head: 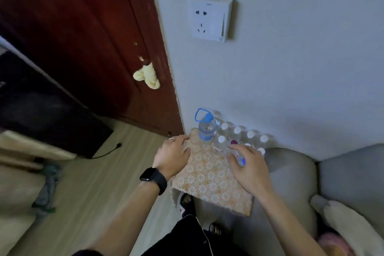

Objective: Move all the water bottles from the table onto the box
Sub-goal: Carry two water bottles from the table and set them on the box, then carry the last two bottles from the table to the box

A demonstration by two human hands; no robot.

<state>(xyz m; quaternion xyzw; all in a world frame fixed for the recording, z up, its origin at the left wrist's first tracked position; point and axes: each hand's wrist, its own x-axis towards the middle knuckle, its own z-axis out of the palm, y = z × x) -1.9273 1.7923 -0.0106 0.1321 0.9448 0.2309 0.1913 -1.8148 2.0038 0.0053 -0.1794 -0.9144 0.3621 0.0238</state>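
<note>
A small surface covered in an orange floral cloth [209, 174] stands against the wall. At its far edge stand several small clear water bottles with white caps [236, 135], and a larger bottle with a blue cap and blue handle [206, 129] at the far left corner. My right hand [247, 164] is wrapped around one small bottle [240, 159] lying low near the group. My left hand [173, 155], with a ring and a black watch on the wrist, rests on the cloth's left edge, fingers apart, holding nothing.
A dark red door [87, 37] is to the left, with a wall socket [211, 18] above the bottles. A grey sofa [311, 174] presses against the right side. Wooden floor [87, 185] and a black cable [108, 151] lie left; my feet are under the surface.
</note>
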